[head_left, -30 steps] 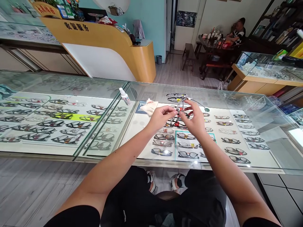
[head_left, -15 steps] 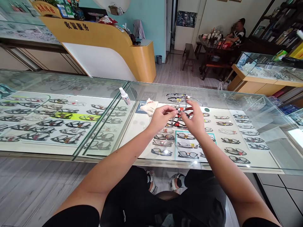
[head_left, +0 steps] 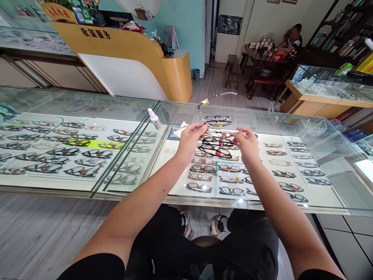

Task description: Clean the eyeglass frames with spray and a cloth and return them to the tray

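Head view, middle of the frame: both hands raised over a glass display counter (head_left: 326, 163). The left hand (head_left: 189, 140) pinches one end of a thin wire-framed pair of glasses (head_left: 205, 116); its arm rises toward the upper middle of the frame, with a small yellow tag near the hinge and a pale tip. The right hand (head_left: 247, 143) pinches the other end, fingers narrowed on a fine arm that is hard to make out against the glass. The lenses are nearly invisible, and the frame front blends into the rows of display glasses (head_left: 215, 149) under the pane, so its exact outline cannot be told.

Left of the hands, a crumpled cloth (head_left: 183, 128) lies on the glass, partly hidden by the left fingers. A small spray bottle (head_left: 154, 118) leans just beyond it.

Upper right, a seated person (head_left: 291, 39) at a dark table, far off. Upper left, a yellow service desk (head_left: 131, 50). The forearms are cut off by the bottom edge.
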`<state>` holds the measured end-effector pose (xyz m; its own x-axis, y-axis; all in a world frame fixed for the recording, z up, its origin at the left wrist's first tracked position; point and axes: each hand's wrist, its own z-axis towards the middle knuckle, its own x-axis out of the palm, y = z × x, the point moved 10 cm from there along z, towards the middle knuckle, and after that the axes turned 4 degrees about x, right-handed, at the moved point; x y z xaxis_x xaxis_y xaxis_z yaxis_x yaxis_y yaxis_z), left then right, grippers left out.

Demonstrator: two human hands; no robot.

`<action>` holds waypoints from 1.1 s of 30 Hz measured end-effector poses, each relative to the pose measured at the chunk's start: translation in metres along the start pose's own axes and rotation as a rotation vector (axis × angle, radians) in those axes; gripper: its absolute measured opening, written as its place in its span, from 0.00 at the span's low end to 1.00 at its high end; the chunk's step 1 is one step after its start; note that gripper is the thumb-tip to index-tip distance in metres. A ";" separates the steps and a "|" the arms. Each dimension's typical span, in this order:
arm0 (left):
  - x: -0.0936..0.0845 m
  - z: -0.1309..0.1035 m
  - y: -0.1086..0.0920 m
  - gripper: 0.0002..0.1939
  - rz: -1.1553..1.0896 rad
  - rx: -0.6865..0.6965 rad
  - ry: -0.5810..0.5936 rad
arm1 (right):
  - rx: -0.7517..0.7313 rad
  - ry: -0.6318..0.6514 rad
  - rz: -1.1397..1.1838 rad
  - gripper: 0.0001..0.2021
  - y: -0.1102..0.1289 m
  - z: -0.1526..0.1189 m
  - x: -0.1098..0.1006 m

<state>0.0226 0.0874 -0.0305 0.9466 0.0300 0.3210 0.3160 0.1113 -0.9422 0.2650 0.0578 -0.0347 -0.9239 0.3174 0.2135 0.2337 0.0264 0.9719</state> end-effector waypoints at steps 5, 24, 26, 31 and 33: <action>-0.006 0.002 0.000 0.21 -0.033 0.008 -0.053 | 0.065 -0.015 -0.013 0.23 -0.011 0.003 -0.002; 0.035 -0.017 -0.007 0.11 0.200 0.215 0.308 | -0.695 0.270 -0.737 0.18 0.028 -0.050 0.055; 0.038 -0.019 -0.007 0.09 0.201 0.214 0.332 | -0.669 0.290 -0.724 0.14 0.026 -0.049 0.056; 0.037 -0.024 -0.031 0.08 0.324 0.312 0.326 | -0.673 0.308 -0.724 0.12 0.029 -0.052 0.059; 0.024 -0.021 -0.056 0.06 0.434 0.455 0.205 | -0.683 0.290 -0.744 0.14 0.031 -0.053 0.057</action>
<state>0.0286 0.0606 0.0282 0.9892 -0.0178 -0.1457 -0.1130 0.5417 -0.8329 0.2038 0.0268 0.0126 -0.8225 0.1989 -0.5328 -0.5599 -0.4477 0.6972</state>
